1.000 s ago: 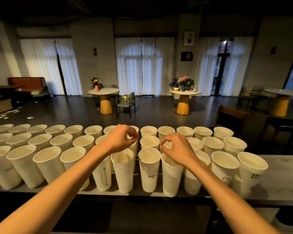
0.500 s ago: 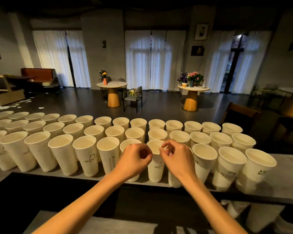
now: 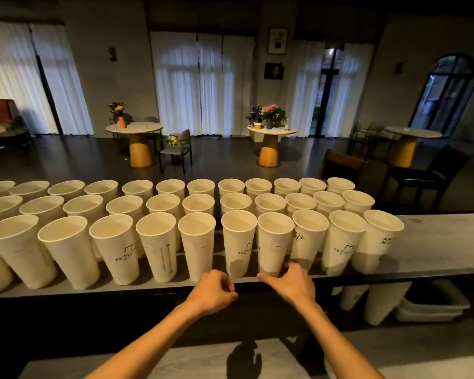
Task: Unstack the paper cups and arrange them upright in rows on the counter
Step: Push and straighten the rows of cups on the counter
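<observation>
Dim café room behind, grey worktop (image 3: 435, 242) in front of you carrying the whole job. Paper cups (image 3: 238, 242) stand upright on it, mouths up, long axis vertical, in 3 rows running left to right. Front row sits just inside the near edge; the other 2 rows are packed close behind it.

Your left hand (image 3: 212, 292) is below the worktop's near edge, in front of the front-row cup second to the right of the arm's line, fingers curled in, holding nothing that I can see. Your right hand (image 3: 293, 283) is at the near edge, thumb stretched left, fingers loosely bent beside the base of a front-row cup (image 3: 274, 244); can't tell whether fingertips touch it. No cup is grasped by either grip.

Key relation, my read: the rows end on your right, and bare worktop continues past the last cup (image 3: 381, 242). So the open slots lie right of both hands, and your right hand is nearer them. More cups (image 3: 383, 302) show below the worktop, lower right, beside a white bin (image 3: 433, 305); whether those are nested stacks I can't tell. If they are the supply, they're also on the right-hand side, down and away from the grip.

Rows look nearly full; front row leans a bit with the wide lens, none tipped.
</observation>
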